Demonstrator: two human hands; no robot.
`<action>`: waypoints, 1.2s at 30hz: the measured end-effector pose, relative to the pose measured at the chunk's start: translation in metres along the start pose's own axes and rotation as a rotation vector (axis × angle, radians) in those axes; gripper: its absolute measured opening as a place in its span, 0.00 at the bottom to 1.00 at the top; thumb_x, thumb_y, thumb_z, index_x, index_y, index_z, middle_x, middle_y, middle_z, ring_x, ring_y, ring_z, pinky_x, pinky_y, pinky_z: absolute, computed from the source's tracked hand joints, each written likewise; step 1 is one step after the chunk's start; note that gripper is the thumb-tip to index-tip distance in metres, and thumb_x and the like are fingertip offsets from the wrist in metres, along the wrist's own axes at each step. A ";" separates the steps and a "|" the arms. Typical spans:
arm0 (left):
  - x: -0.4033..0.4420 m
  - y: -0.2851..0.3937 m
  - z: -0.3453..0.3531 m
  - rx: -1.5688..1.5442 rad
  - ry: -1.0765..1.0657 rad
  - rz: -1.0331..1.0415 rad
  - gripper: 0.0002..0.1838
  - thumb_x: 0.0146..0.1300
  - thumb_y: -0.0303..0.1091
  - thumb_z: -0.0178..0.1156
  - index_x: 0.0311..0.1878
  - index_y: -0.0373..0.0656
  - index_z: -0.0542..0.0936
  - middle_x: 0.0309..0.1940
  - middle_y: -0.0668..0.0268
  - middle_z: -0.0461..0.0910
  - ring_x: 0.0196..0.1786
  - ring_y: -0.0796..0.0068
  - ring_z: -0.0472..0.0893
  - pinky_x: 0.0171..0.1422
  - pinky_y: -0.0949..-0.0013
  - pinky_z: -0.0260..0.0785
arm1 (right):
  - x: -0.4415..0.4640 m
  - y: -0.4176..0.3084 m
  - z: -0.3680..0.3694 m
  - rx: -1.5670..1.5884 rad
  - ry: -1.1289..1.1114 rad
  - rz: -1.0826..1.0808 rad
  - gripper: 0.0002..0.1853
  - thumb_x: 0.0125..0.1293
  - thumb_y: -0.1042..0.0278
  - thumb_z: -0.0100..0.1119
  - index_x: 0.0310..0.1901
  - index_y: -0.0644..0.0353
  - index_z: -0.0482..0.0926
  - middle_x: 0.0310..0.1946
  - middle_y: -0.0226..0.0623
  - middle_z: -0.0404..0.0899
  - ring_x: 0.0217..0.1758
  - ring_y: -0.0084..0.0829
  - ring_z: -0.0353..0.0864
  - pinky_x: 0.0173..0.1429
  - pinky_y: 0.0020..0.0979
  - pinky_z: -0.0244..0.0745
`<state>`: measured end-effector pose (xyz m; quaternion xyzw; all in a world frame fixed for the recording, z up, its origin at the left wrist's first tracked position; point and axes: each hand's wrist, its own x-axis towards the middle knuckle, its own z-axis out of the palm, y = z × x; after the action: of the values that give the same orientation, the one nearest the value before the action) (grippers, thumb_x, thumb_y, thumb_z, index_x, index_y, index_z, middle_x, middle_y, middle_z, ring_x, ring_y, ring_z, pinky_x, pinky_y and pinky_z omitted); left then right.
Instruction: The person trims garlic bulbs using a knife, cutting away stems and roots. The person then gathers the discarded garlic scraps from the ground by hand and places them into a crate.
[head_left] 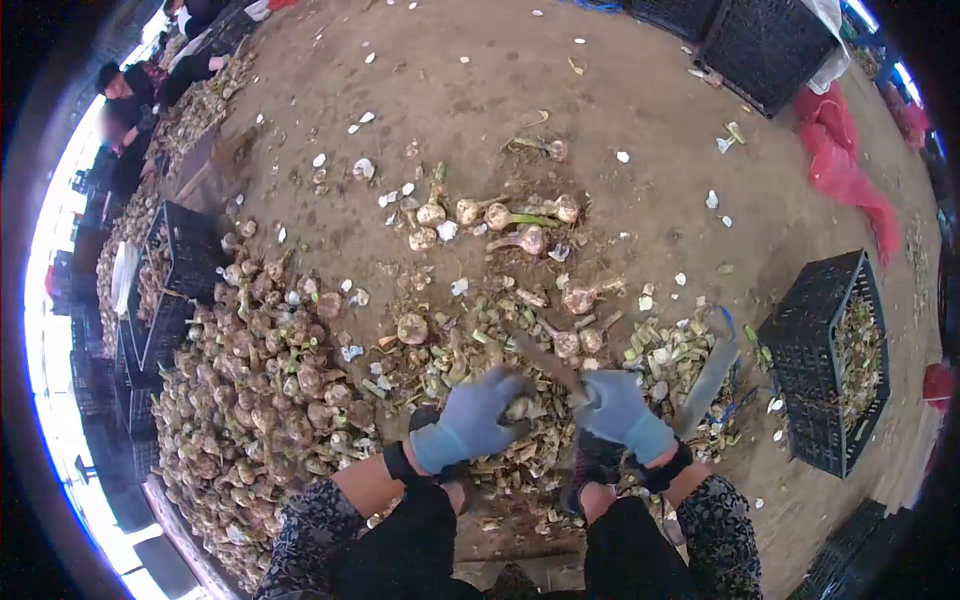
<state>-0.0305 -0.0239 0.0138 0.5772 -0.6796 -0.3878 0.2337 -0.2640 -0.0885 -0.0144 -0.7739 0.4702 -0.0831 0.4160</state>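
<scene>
Hands [465,418] [618,412] apart from crate [812,375] of trimmings [858,362]

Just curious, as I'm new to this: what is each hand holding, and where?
The left hand holds what looks like a garlic bulb around its side; the right hand grips a blurred knife at its handle end.

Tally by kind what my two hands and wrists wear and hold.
Blue-grey gloves: 2
Dark wristbands: 2
Knife, blurred, in the right hand: 1
Garlic bulb, in the left hand: 1
Total: 6
</scene>
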 end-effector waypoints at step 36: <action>0.016 -0.018 0.016 -1.691 0.085 -0.541 0.27 0.60 0.29 0.63 0.62 0.45 0.66 0.50 0.67 0.76 0.45 0.74 0.79 0.40 0.68 0.75 | 0.013 -0.015 0.053 0.729 0.122 0.370 0.21 0.50 0.78 0.63 0.49 0.63 0.76 0.35 0.29 0.77 0.33 0.18 0.74 0.39 0.24 0.74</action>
<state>-0.0352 -0.0354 -0.0125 0.3665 0.0031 -0.7801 0.5071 -0.2193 -0.0658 -0.0409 -0.4722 0.5650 -0.2139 0.6419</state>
